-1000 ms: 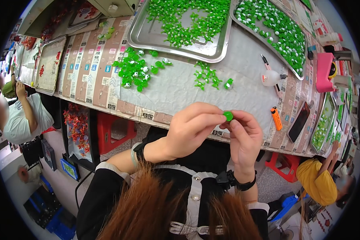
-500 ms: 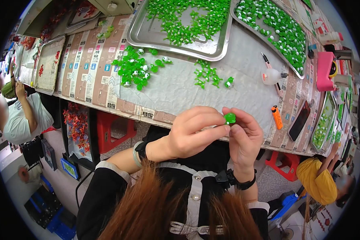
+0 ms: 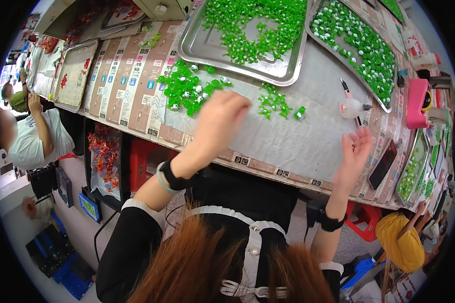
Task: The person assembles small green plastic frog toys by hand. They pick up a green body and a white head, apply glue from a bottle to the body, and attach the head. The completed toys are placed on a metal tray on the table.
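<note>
My left hand (image 3: 220, 123) is over the front right side of a loose pile of green plastic figures with white eyeballs (image 3: 184, 91). Motion blurs its fingers, so whether it holds anything does not show. Fingers apart, my right hand (image 3: 355, 154) hovers by the right part of the white sheet (image 3: 288, 144), in front of a squeeze bottle (image 3: 351, 107); no object shows in it. Between the hands, farther back, lie a small group of eyeless green pieces (image 3: 274, 103) and one green figure with an eye (image 3: 300, 113).
A metal tray (image 3: 187, 48) of green pieces stands at the back, and another tray (image 3: 387, 107) of eyed figures at the back right. A pen (image 3: 345, 88), a phone (image 3: 383, 165) and a pink tape dispenser (image 3: 416, 108) are on the right. Co-workers sit at both sides.
My hands were together around a small green piece and have parted. The left moved back toward the eyed pile; the right moved right, over where the orange cutter was visible. The view shifted slightly.
</note>
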